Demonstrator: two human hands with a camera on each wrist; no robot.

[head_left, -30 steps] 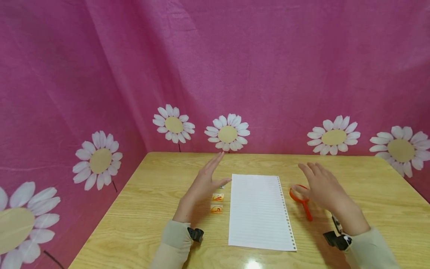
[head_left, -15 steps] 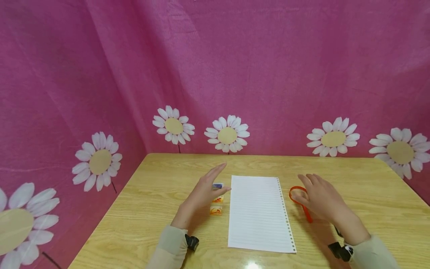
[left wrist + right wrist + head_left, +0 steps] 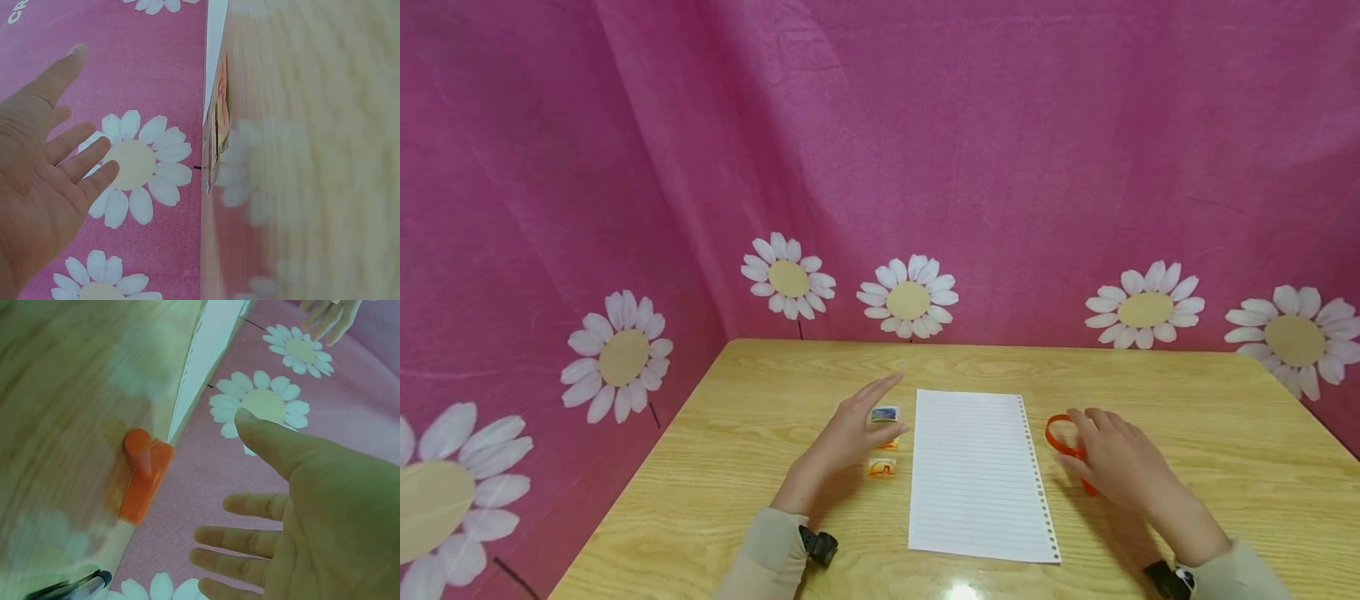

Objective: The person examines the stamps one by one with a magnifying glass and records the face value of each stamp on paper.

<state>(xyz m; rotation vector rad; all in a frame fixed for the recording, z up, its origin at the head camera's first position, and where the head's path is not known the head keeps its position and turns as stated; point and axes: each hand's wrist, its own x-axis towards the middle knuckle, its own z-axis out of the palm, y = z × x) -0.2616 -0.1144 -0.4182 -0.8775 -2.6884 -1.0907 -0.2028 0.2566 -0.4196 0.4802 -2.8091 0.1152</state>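
My left hand (image 3: 844,435) hovers over a column of small picture cards left of the paper, fingers extended and thumb apart. The top card is blue (image 3: 885,413) and the lowest is orange (image 3: 882,468); fingers and thumb partly cover the middle orange card (image 3: 889,445). On the right, my right hand (image 3: 1122,460) is above a red magnifying glass (image 3: 1049,433) lying on the table, hiding part of its handle. The right wrist view shows the hand's loosely extended fingers (image 3: 234,540) apart from the orange-red handle (image 3: 137,456). Neither hand holds anything.
A lined sheet of paper (image 3: 981,479) with punched holes along its right edge lies between the hands. A dark pen (image 3: 72,587) lies on the wooden table (image 3: 700,492) near the right wrist. A pink daisy-patterned cloth (image 3: 1000,167) stands behind and to the left.
Both hands have lowered and drawn slightly nearer the body. The blue card now shows beside the left hand, and the right hand covers more of the magnifying glass handle.
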